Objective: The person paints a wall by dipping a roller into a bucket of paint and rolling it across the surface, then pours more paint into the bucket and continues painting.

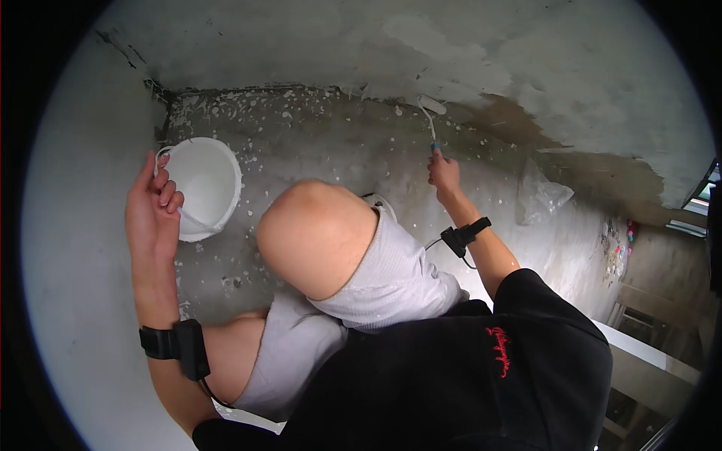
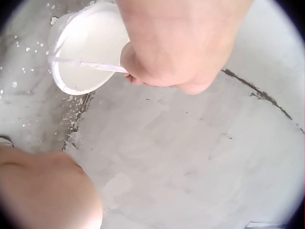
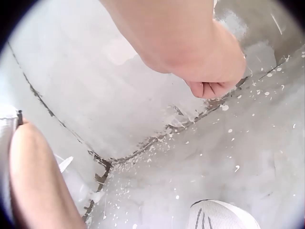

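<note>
A white bucket (image 1: pixel 204 188) stands on the floor at the left, its inside coated white. My left hand (image 1: pixel 156 207) holds the bucket's handle at its near side; in the left wrist view the handle (image 2: pixel 90 65) runs across the opening to the hand (image 2: pixel 167 52). My right hand (image 1: pixel 444 174) grips the blue handle of a small paint roller (image 1: pixel 432 105), whose white head lies at the foot of the wall. In the right wrist view the fingers of the right hand (image 3: pixel 205 62) are curled and the roller is hidden.
White splatters dot the grey floor (image 1: pixel 301 135) along the wall's base. A brown-stained patch (image 1: pixel 511 120) marks the wall (image 1: pixel 361 52). A clear plastic bag (image 1: pixel 545 197) lies at the right. The person's bare knee (image 1: pixel 316 237) rises between the hands.
</note>
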A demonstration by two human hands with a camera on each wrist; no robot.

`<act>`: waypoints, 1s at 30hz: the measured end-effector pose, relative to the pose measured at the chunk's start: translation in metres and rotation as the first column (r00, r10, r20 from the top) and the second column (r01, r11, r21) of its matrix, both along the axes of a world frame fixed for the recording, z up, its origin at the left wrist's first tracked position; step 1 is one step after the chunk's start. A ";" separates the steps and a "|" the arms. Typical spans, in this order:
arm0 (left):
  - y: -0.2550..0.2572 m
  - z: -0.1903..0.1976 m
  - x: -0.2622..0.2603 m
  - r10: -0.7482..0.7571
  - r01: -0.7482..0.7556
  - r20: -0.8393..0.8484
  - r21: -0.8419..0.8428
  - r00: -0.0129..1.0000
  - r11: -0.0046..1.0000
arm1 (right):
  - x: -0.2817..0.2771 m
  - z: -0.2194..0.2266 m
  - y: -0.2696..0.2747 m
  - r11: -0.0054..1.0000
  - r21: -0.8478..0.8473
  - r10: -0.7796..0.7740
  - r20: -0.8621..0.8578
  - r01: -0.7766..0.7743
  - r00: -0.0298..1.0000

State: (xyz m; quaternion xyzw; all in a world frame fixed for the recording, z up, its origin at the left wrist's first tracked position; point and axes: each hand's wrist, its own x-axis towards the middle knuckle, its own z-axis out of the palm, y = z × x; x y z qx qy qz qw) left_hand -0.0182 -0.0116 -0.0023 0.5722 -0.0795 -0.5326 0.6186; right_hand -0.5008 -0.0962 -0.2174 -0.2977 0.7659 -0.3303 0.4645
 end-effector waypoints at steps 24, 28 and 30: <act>-0.006 -0.005 -0.004 -0.040 0.040 -0.003 0.006 0.999 0.999 | -0.074 -0.028 0.005 0.990 -0.120 0.041 -0.254 -0.074 0.966; -0.008 -0.008 -0.001 -0.023 0.023 -0.004 0.031 1.000 0.999 | -0.079 -0.037 0.017 0.953 -0.287 -0.024 -0.400 -0.101 0.916; -0.007 -0.009 0.000 -0.030 0.030 -0.001 0.041 1.000 0.999 | -0.073 -0.020 0.014 0.980 -0.188 0.004 -0.311 -0.066 0.950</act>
